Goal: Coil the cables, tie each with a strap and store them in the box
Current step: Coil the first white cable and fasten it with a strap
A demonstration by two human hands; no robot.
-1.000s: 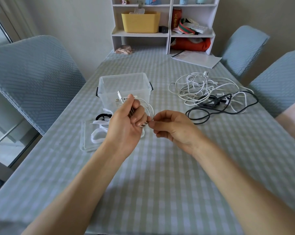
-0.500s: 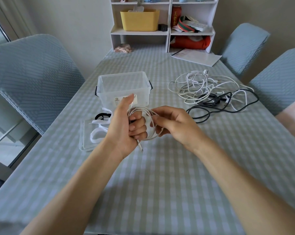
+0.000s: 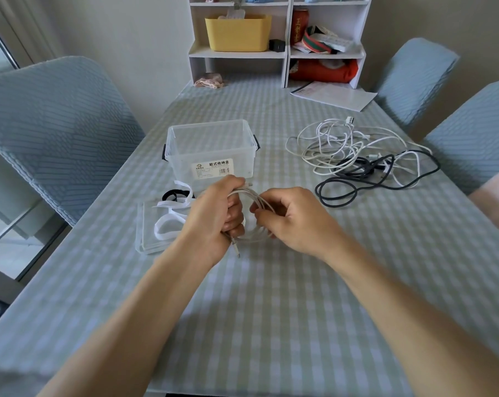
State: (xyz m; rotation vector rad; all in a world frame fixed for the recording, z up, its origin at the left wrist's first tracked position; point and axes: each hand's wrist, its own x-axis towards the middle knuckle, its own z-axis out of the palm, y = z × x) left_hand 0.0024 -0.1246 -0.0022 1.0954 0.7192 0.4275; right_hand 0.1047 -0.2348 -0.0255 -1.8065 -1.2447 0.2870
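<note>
You are gripping the coil (image 3: 255, 200) in your left hand (image 3: 216, 213) and pinching its loops with your right hand (image 3: 292, 217), just before the box (image 3: 211, 149)

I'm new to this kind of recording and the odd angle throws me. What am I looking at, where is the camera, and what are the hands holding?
There is no machine here: a person works with bare hands, filmed by one wide-angle camera on their head, looking forward and down. The left hand grips a coiled white cable, and the right hand pinches its loops. On the checked table stand a clear plastic box, a clear lid with white straps on it, and to the right a tangle of white cables and black cables not yet coiled.
</note>
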